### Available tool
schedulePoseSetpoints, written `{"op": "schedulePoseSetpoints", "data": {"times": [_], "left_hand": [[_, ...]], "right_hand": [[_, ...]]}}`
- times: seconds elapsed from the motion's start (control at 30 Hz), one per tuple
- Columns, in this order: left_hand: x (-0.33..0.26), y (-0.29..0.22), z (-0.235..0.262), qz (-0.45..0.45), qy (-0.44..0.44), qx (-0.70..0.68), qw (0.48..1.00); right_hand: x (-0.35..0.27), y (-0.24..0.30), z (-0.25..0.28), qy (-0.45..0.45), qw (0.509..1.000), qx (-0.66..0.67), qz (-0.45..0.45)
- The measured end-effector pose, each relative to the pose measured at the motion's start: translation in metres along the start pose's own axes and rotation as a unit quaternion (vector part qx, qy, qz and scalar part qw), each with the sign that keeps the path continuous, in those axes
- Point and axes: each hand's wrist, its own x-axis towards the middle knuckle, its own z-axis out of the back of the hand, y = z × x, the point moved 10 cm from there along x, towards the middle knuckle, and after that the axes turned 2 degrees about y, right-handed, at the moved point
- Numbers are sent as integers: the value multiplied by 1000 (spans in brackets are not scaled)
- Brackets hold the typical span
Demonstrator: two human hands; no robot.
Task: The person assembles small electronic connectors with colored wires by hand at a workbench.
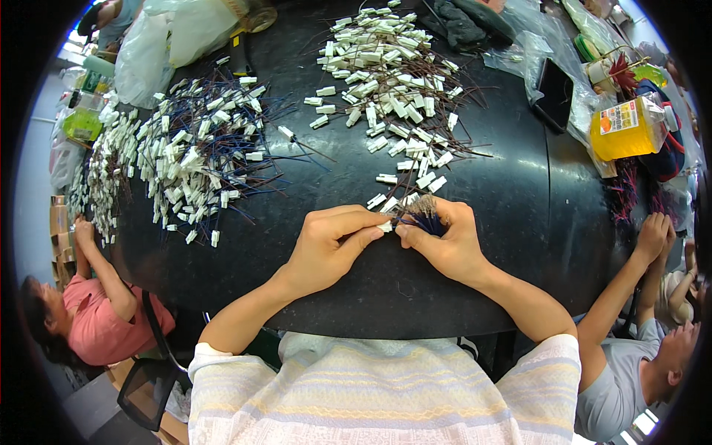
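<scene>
My left hand pinches a small white plastic connector between thumb and forefinger at the near edge of the black round table. My right hand grips a bundle of dark blue wires with bare metal tips, its thumb touching the same connector. Both hands meet in the middle. Just beyond them lie loose white connectors with brown wires.
A big pile of white connectors with brown wires lies ahead, another with blue wires to the left. A phone, plastic bags and a yellow bottle sit at right. One seated person works at left, another at right.
</scene>
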Motion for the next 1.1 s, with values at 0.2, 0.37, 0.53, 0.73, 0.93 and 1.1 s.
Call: {"op": "schedulePoseSetpoints", "data": {"times": [0.2, 0.37, 0.53, 0.73, 0.93, 1.1], "left_hand": [[6, -5, 5, -34, 26, 26, 999], [30, -28, 75, -152, -151, 500, 839], [33, -5, 99, -134, -111, 528, 831], [22, -42, 123, -139, -159, 523, 825], [18, -83, 151, -116, -268, 668, 684], [54, -13, 81, -157, -112, 453, 870]], "right_hand": [[0, 1, -4, 25, 999, -23, 17], [-1, -11, 2, 16, 1000, 4, -11], [1, -9, -2, 22, 999, 45, -13], [0, -12, 5, 10, 997, 73, -16], [1, -13, 5, -6, 996, 82, -41], [2, -10, 2, 4, 996, 69, -61]]}}
